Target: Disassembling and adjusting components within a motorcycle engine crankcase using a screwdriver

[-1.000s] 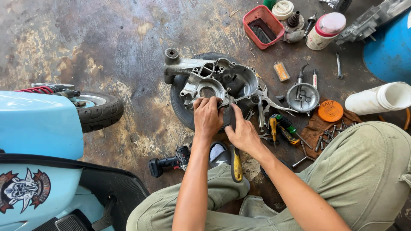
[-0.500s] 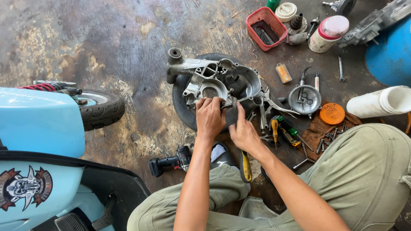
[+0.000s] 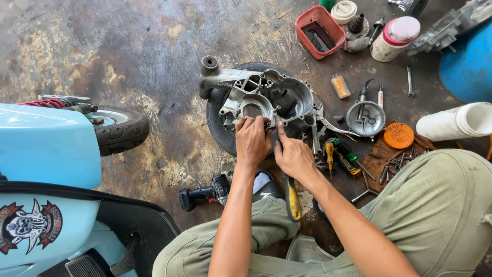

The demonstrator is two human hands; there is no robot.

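A grey cast-metal engine case [image 3: 277,97] lies on a black tyre [image 3: 218,125] on the stained concrete floor. My left hand [image 3: 252,141] rests on the near rim of the case with its fingers curled over the edge. Right beside it, my right hand [image 3: 293,154] touches the same rim, index finger stretched up to the metal. Whether a small part sits between the fingertips is hidden. A yellow tool handle [image 3: 293,200] lies on the floor under my right wrist.
A light blue scooter body [image 3: 48,149] and its wheel [image 3: 120,128] fill the left. A cordless drill [image 3: 205,192] lies near my knee. Screwdrivers [image 3: 338,154], loose bolts [image 3: 394,166], a round metal cover [image 3: 365,118], an orange lid [image 3: 398,135], a red tray [image 3: 320,24], a white roll [image 3: 453,121] and a blue drum [image 3: 469,64] crowd the right.
Both hands have stayed at the near rim of the case. My right hand has closed in beside the left, its index finger now raised onto the metal.
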